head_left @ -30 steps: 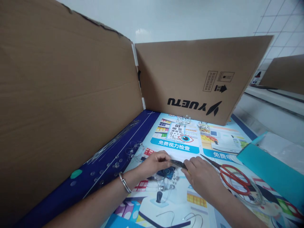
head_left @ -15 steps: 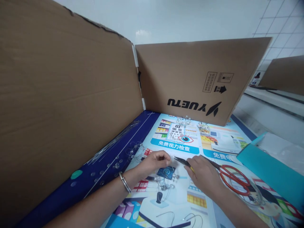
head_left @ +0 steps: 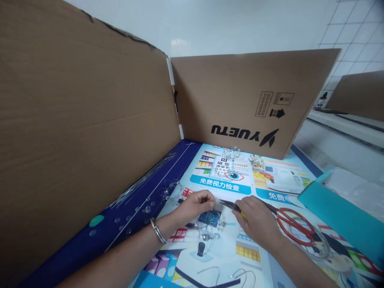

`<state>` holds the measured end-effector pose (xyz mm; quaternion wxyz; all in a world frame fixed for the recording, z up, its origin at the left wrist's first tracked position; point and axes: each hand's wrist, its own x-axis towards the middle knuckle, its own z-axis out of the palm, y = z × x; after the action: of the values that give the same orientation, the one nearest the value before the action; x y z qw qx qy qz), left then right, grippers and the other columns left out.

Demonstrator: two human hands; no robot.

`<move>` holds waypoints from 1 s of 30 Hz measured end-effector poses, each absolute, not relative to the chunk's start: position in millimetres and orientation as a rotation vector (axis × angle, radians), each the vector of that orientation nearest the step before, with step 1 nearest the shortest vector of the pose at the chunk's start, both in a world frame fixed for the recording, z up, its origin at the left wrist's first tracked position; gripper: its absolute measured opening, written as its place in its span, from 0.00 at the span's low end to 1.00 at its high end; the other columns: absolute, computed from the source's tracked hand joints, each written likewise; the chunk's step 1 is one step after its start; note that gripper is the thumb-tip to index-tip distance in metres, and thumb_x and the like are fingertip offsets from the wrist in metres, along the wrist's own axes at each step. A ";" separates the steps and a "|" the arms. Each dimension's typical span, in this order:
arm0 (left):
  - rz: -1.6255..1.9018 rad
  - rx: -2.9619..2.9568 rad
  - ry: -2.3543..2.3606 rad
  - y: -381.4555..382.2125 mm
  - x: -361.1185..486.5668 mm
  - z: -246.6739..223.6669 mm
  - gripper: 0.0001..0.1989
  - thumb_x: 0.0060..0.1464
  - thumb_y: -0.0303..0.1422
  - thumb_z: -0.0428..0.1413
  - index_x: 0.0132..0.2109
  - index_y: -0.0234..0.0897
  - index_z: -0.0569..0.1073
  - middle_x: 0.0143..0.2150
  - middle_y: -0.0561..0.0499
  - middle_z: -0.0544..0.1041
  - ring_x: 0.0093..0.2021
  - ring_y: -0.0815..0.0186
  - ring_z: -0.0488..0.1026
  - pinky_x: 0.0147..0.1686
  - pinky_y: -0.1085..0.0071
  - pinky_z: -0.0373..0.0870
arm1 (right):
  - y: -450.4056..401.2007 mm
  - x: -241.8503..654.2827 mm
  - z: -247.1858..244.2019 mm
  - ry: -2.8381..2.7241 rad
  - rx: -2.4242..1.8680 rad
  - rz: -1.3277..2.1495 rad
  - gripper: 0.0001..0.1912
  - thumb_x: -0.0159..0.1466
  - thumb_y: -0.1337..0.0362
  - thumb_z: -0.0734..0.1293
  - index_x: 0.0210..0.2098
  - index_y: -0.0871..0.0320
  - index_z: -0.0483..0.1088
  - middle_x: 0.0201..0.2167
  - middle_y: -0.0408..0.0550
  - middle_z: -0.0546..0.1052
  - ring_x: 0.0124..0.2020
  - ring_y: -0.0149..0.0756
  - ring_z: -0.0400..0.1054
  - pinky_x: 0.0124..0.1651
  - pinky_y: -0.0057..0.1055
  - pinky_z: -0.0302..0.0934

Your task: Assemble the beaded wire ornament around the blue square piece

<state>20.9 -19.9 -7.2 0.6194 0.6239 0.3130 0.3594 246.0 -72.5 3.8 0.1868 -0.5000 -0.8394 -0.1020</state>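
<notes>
My left hand is closed in a pinch on a beaded wire piece, thin silvery wire with clear round beads dangling below the fingers. My right hand is wrapped round needle-nose pliers with dark jaws and a bit of yellow handle showing. The pliers' tip points left, a short gap from my left fingertips; whether the jaws are parted is hard to make out. Beside my right wrist lie red-handled scissors, their blades partly hidden behind the hand. Cut bits of bent wire rest on the printed sheet near me.
Cardboard panels stand at the left and back. Along the left lie straight wires, loose clear beads and a green disc. Beaded clusters sit at the back. A turquoise box and a clear ring are right.
Both hands keep nearly the same place and grip. The beads hanging below my left hand have shifted slightly.
</notes>
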 end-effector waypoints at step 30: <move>0.826 1.526 0.752 -21.3 21.6 -5.9 0.10 0.49 0.36 0.56 0.30 0.32 0.67 0.25 0.56 0.63 0.25 0.73 0.58 0.26 0.75 0.54 | -82.0 229.9 8.4 -2.513 -1.511 -0.265 0.09 0.63 0.61 0.58 0.33 0.57 0.66 0.30 0.48 0.67 0.35 0.37 0.59 0.36 0.32 0.50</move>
<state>21.6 -21.3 -5.9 0.5851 0.6544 0.3223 0.3543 229.9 -82.0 8.4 0.0988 -0.5107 -0.8494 -0.0896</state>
